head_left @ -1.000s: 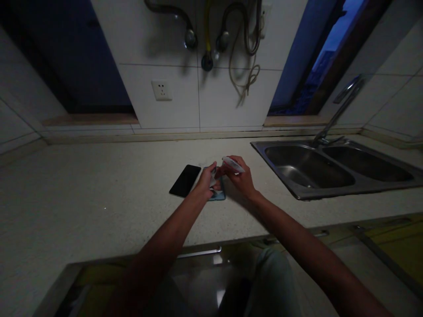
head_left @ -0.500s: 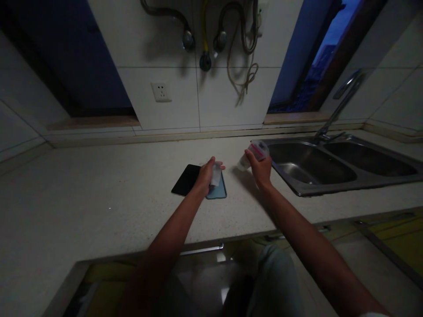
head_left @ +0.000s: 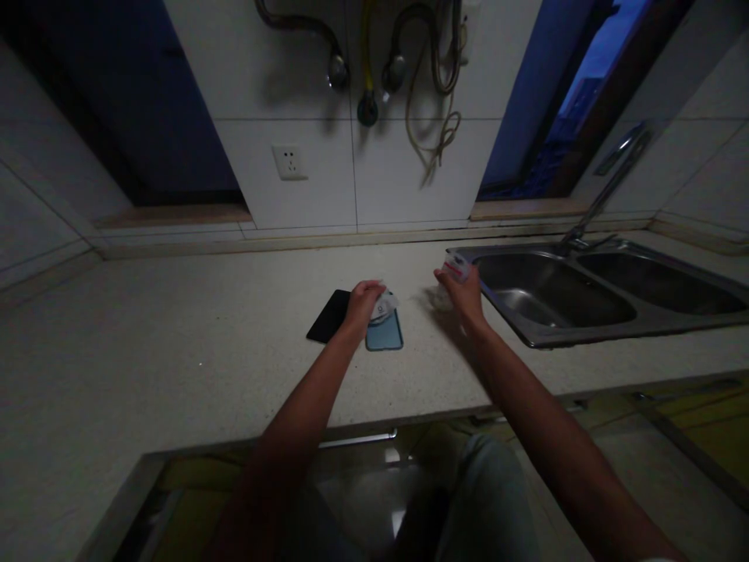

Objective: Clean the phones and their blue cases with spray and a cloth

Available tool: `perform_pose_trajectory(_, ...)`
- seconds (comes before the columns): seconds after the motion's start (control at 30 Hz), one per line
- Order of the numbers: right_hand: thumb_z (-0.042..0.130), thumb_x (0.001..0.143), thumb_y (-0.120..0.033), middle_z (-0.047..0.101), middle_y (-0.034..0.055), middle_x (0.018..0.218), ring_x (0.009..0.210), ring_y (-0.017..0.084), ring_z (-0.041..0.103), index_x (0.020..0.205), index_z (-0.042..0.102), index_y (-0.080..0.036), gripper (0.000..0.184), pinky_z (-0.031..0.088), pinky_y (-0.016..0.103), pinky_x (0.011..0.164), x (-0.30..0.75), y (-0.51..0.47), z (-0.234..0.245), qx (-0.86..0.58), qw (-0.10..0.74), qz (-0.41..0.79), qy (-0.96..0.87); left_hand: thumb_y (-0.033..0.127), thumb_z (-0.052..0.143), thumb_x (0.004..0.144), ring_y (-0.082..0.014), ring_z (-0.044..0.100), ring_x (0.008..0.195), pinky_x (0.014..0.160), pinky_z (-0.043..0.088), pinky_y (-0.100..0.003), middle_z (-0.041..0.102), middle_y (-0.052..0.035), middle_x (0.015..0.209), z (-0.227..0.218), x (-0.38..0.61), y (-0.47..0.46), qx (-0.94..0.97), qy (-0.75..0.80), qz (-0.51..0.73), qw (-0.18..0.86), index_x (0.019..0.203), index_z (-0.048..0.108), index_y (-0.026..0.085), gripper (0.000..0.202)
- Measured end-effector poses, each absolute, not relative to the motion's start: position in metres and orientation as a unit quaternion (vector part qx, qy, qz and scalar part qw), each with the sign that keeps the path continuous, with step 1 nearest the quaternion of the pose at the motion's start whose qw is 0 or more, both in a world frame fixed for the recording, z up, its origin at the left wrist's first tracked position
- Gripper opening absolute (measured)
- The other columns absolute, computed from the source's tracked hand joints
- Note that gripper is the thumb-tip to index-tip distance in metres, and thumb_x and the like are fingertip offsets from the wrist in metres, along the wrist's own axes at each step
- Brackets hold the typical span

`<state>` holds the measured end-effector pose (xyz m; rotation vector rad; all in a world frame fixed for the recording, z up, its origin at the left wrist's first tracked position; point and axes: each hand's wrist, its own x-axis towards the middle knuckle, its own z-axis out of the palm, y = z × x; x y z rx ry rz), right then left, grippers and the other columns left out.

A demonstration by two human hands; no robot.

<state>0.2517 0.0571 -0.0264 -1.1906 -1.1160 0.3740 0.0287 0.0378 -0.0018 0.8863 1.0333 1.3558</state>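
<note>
My left hand (head_left: 361, 303) is closed on a small whitish packet (head_left: 383, 307) with dark print, above a light blue phone case (head_left: 385, 337). The case lies flat, its far part covered by the hand and packet. Left of it rests a flat black phone-like slab (head_left: 328, 315), partly under my left wrist. My right hand (head_left: 466, 292) pinches a clear plastic bag (head_left: 455, 266) with a pink-red strip, just left of the sink. The bag's lower part is see-through and blurred, so its contents cannot be made out.
The pale countertop (head_left: 257, 351) runs along a tiled wall with a socket (head_left: 289, 163). At the right is a steel double sink (head_left: 530, 341) with a tap (head_left: 608, 191). Pipes and a looped cord (head_left: 443, 136) hang on the wall.
My left hand has turned over from palm-up to fingers-down, and the packet's printed side now shows. In my right hand the bag has shifted and tilted slightly. The view moved a little.
</note>
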Motion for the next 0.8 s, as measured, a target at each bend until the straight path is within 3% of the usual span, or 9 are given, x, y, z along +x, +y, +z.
perform_pose_trajectory(0.07,0.079,0.071,-0.049,0.063,0.0096,0.114,0.107,0.026,0.062,0.118,0.054,-0.020,0.061,0.045,0.049,0.103,0.247,0.050,-0.018,-0.532,0.701,0.105,-0.463,0.015,0.068,0.065,-0.0123,0.058,0.063,0.060,0.044,-0.022,0.064,0.0021,0.068,-0.002,0.027,0.039,0.366,0.437,0.577,0.585,0.082,0.064,0.017,0.018)
perform_pose_trajectory(0.17,0.069,0.082,-0.046,0.059,0.0106,0.121,0.118,0.026,0.057,0.119,0.054,-0.022,0.046,0.041,0.049,0.109,0.240,0.036,-0.006,-0.480,0.738,-0.014,-0.475,0.013,0.065,0.063,-0.0127,0.060,0.065,0.063,0.046,-0.022,0.065,0.0014,0.068,-0.003,0.026,0.041,0.356,0.431,0.583,0.589,0.081,0.065,0.016,0.018)
perform_pose_trajectory(0.3,0.063,0.086,-0.045,0.061,0.0092,0.107,0.109,0.027,0.060,0.105,0.059,-0.024,0.029,0.044,0.053,0.105,0.226,0.018,0.001,-0.429,0.731,-0.071,-0.526,0.010,0.063,0.063,-0.0129,0.060,0.064,0.064,0.047,-0.023,0.067,0.0003,0.069,-0.002,0.027,0.040,0.357,0.428,0.579,0.595,0.080,0.066,0.016,0.019)
perform_pose_trajectory(0.43,0.070,0.079,-0.047,0.063,0.0049,0.089,0.088,0.025,0.062,0.092,0.062,-0.026,0.025,0.051,0.053,0.094,0.204,0.010,-0.006,-0.401,0.645,0.054,-0.648,0.011,0.063,0.062,-0.0128,0.061,0.066,0.068,0.048,-0.023,0.067,0.0002,0.070,0.001,0.029,0.038,0.368,0.412,0.574,0.605,0.080,0.067,0.016,0.019)
perform_pose_trajectory(0.57,0.071,0.079,-0.052,0.065,0.0075,0.111,0.082,0.019,0.061,0.115,0.062,-0.024,0.047,0.055,0.035,0.070,0.182,0.013,-0.019,-0.426,0.579,0.245,-0.650,0.013,0.066,0.062,-0.0121,0.061,0.068,0.069,0.047,-0.022,0.069,-0.0002,0.074,0.005,0.030,0.033,0.383,0.362,0.570,0.630,0.082,0.068,0.015,0.020)
perform_pose_trajectory(0.6,0.070,0.080,-0.054,0.066,0.0064,0.108,0.077,0.017,0.060,0.114,0.062,-0.023,0.047,0.053,0.031,0.064,0.179,0.015,-0.022,-0.431,0.565,0.302,-0.635,0.013,0.066,0.062,-0.0120,0.061,0.069,0.069,0.047,-0.022,0.069,-0.0005,0.074,0.006,0.030,0.032,0.385,0.352,0.566,0.638,0.082,0.068,0.015,0.020)
perform_pose_trajectory(0.7,0.070,0.077,-0.057,0.064,0.0009,0.078,0.060,0.013,0.052,0.091,0.068,-0.019,0.042,0.044,0.025,0.049,0.175,0.017,-0.023,-0.419,0.533,0.435,-0.593,0.014,0.065,0.063,-0.0131,0.062,0.070,0.069,0.048,-0.022,0.069,-0.0011,0.073,0.009,0.030,0.030,0.394,0.339,0.556,0.649,0.085,0.069,0.015,0.023)
perform_pose_trajectory(0.8,0.076,0.068,-0.056,0.058,-0.0019,0.061,0.052,0.011,0.047,0.071,0.067,-0.018,0.039,0.039,0.023,0.045,0.177,0.017,-0.019,-0.424,0.541,0.473,-0.552,0.018,0.065,0.069,-0.0138,0.061,0.067,0.065,0.047,-0.023,0.067,-0.0009,0.072,0.010,0.028,0.031,0.419,0.368,0.552,0.620,0.090,0.070,0.016,0.022)
